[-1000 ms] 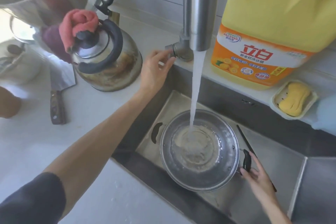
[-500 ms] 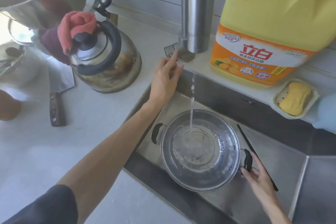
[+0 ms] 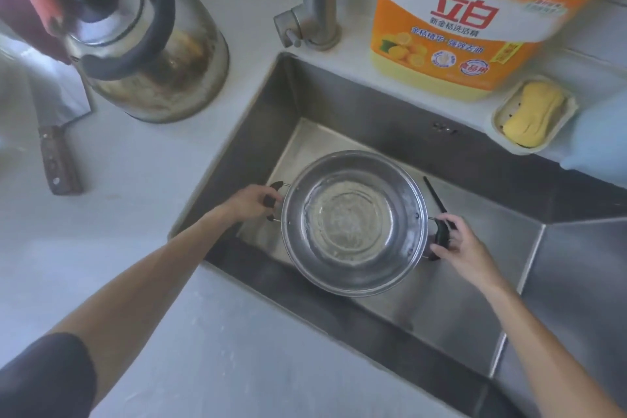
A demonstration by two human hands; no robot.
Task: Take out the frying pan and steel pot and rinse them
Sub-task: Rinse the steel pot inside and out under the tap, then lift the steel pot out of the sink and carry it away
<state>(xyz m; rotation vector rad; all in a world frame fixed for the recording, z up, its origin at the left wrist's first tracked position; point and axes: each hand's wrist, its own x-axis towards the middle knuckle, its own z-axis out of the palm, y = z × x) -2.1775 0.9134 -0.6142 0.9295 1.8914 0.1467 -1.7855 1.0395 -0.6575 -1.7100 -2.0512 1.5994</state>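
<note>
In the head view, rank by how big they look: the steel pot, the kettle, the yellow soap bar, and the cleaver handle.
1. Kettle and steel pot: alike, and the pot sits lower, so unranked.
2. Cleaver handle.
3. Yellow soap bar, close to the handle.

Pale counter [image 3: 176, 159] is carrying: kettle [image 3: 159, 54], cleaver [image 3: 57, 132], yellow detergent jug [image 3: 471, 20], soap dish [image 3: 534, 115]. Steel sink [image 3: 475, 309] is holding: pot [image 3: 354, 222], black utensil [image 3: 436, 197].
</note>
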